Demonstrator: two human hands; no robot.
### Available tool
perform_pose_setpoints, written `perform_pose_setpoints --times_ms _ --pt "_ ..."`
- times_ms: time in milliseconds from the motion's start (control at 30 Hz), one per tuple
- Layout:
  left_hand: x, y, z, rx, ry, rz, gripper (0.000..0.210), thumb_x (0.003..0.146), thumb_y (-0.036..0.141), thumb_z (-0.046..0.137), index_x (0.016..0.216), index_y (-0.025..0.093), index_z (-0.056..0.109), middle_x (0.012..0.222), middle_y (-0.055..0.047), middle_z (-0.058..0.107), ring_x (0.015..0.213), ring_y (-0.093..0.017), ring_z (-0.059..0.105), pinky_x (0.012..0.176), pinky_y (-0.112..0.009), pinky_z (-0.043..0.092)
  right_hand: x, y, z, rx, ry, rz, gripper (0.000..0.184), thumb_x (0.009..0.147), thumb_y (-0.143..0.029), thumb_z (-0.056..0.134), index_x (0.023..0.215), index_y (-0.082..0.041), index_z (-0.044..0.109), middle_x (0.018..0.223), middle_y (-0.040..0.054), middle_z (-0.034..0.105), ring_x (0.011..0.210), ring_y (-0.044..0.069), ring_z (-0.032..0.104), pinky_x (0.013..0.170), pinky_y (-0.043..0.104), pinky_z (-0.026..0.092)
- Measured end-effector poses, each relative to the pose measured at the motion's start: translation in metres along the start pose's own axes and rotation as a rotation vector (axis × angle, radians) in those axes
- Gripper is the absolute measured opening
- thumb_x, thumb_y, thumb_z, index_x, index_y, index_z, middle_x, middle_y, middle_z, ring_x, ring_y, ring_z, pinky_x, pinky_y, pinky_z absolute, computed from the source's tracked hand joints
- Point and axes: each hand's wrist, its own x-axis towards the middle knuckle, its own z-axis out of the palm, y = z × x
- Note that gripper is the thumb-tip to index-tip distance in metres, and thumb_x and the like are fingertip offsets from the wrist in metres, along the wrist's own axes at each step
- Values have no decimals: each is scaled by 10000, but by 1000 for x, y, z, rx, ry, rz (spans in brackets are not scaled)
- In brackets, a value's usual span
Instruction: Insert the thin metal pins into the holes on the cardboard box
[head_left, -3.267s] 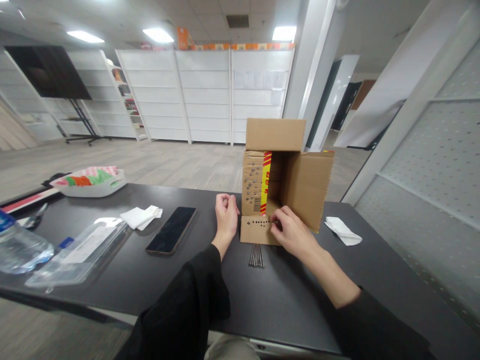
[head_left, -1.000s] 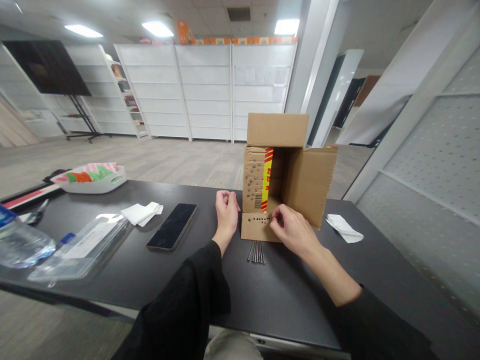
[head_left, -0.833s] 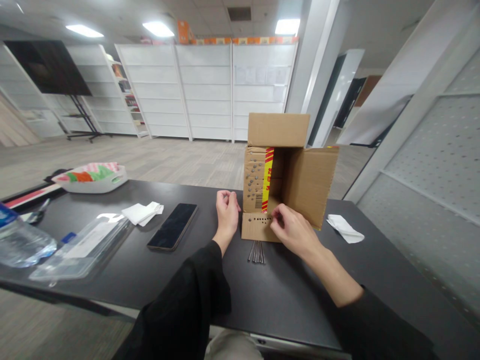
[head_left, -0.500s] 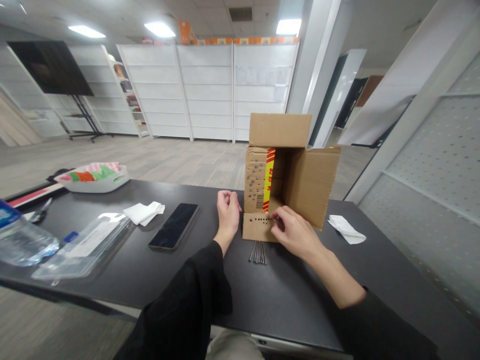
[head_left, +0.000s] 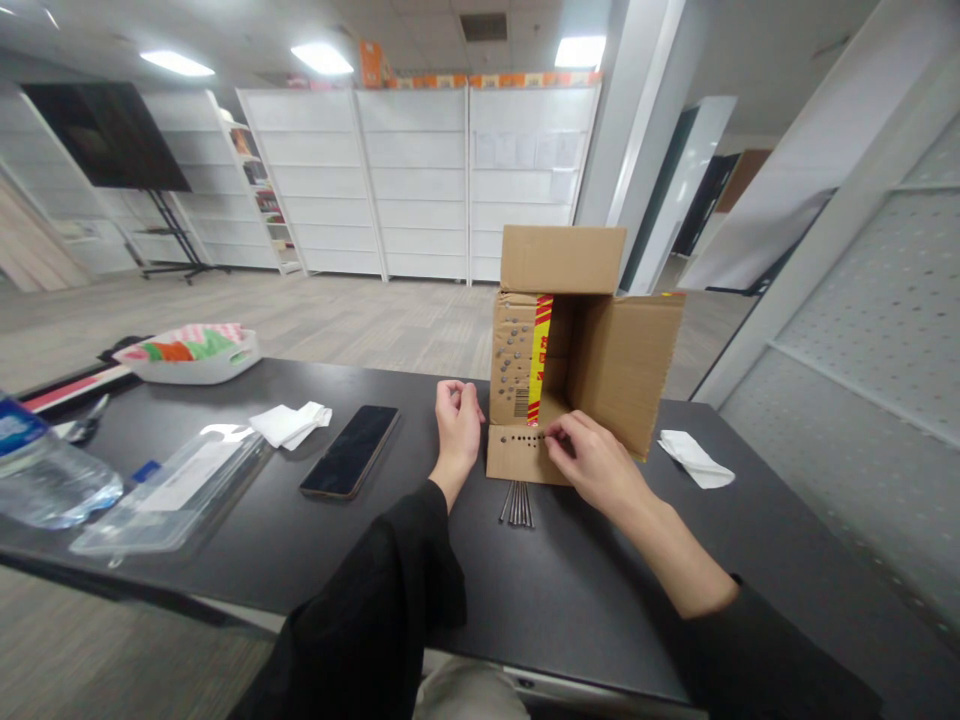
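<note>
Dark worktop (head_left: pixel 570 590), open carton (head_left: pixel 630 365) on it, nails (head_left: pixel 517 505) just below its holed front flap (head_left: pixel 517 465). Left hand (head_left: pixel 459 425) loosely curled beside carton, right hand (head_left: pixel 594 458) narrowly pinched at flap; can't tell whether either grips anything.

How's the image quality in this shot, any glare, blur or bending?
Head view, top: ceiling lights blown out white; head view, centre: cardboard box shadowed inside, nails slightly soft, too little detail to tell whether the fingers of the right hand hold anything; head view, right: dotted panel looks stretched.
</note>
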Motion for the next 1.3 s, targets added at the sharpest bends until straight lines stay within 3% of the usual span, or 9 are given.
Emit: perform_pose_setpoints --times_ms 400,533,667,867,1067,1300 --pt "0 0 0 31 12 12 144 868 306 536 845 230 416 539 93 462 456 -91 461 490 -212 389 -3 -6 -7 213 150 -130 188 917 -277 504 909 -187 668 852 64 651 763 185 603 696 310 456" --pt "0 1 1 36 11 2 149 867 308 539 844 231 413 536 96 460 452 -92 465 489 -211 386 -4 -11 -11 342 130 -76 192 891 -342 547 871 -189 661 788 56 648 751 188 594 689 310 460" --pt "1 1 1 38 12 3 138 868 299 532 846 229 415 536 95 462 451 -92 462 484 -208 382 -4 -10 -11 566 -38 48 263 832 -439 616 865 -181 655 754 33 648 691 167 577 647 292 453" --pt "1 0 0 27 8 24 143 872 298 533 848 230 410 539 96 460 456 -91 467 487 -206 382 -4 -12 -19 763 -251 73 278 770 -433 678 838 -167 632 770 22 652 688 147 569 644 273 445" --pt "0 1 1 12 7 17 137 878 289 521 843 232 401 532 98 451 446 -91 462 477 -208 371 -4 -14 -30 787 -346 93 255 748 -399 678 821 -156 645 720 8 628 647 128 531 606 250 406" --pt "0 2 1 20 8 10 153 875 298 540 845 234 405 536 101 454 443 -89 466 478 -207 375 -8 -14 -31 777 -565 51 122 705 -257 649 783 -167 623 667 -28 588 608 102 492 575 219 388"
